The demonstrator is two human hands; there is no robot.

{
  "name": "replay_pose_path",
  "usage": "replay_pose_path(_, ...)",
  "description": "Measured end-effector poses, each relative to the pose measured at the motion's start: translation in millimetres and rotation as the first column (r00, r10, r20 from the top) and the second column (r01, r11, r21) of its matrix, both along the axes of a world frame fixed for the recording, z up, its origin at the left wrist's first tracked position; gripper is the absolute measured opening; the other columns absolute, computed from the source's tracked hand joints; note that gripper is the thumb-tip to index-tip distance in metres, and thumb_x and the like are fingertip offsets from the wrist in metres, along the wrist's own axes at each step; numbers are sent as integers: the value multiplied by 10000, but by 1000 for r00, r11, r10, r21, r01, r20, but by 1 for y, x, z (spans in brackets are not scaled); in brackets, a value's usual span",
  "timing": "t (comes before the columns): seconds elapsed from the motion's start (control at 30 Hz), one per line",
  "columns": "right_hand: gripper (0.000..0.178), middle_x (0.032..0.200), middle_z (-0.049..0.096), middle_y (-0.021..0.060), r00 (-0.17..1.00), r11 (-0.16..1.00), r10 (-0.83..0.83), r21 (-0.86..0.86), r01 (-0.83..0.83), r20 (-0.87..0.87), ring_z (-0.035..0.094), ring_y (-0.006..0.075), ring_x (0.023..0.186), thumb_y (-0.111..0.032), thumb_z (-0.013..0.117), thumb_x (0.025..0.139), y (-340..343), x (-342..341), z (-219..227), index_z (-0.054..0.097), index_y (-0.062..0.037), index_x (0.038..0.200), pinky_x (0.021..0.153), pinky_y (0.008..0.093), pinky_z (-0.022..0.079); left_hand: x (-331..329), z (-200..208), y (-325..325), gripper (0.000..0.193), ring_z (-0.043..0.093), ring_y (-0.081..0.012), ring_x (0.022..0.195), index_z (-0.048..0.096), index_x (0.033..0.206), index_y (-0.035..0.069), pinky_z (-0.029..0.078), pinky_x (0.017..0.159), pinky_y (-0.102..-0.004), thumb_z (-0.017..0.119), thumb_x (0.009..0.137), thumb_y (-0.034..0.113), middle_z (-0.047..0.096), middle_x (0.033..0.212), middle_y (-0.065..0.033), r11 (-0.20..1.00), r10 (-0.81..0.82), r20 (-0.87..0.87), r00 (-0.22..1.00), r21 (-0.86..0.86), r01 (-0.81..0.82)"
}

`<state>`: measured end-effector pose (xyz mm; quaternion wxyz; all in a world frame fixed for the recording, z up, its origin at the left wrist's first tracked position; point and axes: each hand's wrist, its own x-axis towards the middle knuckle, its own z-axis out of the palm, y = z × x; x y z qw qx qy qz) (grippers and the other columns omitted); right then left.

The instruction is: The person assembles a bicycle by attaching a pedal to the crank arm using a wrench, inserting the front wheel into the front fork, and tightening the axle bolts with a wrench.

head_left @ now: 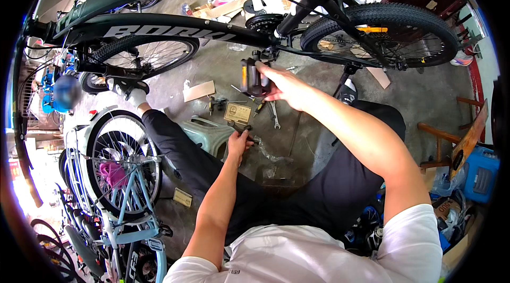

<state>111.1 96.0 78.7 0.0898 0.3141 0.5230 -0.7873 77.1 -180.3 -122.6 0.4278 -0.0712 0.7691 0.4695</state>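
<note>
My right hand point(280, 87) is closed around a black bicycle pedal point(255, 77) with an orange reflector, next to the crank of a dark mountain bike point(170, 28). My hand and the pedal hide where it meets the crank. Lower and to the left, my left hand point(237, 145) is closed on a dark metal hand tool point(244, 130), its exact kind partly hidden by the fingers. On the floor between the hands lie a combination wrench point(275, 115), a yellow-and-black tool point(258, 107) and a tan printed box point(237, 114).
A pale plastic stool point(204, 137) stands left of my left hand. A light blue bicycle point(125, 192) leans at the left. Cardboard point(199, 91) lies on the concrete floor. At the right are a wooden chair point(467, 139) and a blue case point(481, 174). Another small box point(182, 198) sits near my left leg.
</note>
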Motion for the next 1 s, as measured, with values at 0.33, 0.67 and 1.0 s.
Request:
replay_pose_path(0.33,302,851,706,111,974,755,61,648,98,-219,654,164,752,-303,685,903,13,14,50,717,-8,962,680,327,491,9,13,1,231,664,-130,619,615,1007,19,457,525,-251,602,987,248,685,873,-64,995,101,12,995,24,-101)
replay_pose_path(0.67,526,931,668,27,1000,995,7,103,-8,9,598,121,797,-593,621,914,0,-8,12,645,-94,1078,754,311,467,42,-18,4,241,692,-146,656,598,1044,51,473,533,-260,603,986,284,695,923,-49,990,131,138,982,36,-137)
replay_pose_path(1.0,263,903,657,-2,952,839,-213,459,292,-218,607,86,865,-352,621,982,19,-5,10,650,-91,989,741,226,434,38,-28,1,288,687,-146,623,616,1075,36,463,522,-283,610,977,306,700,902,-50,992,123,123,985,-35,-120)
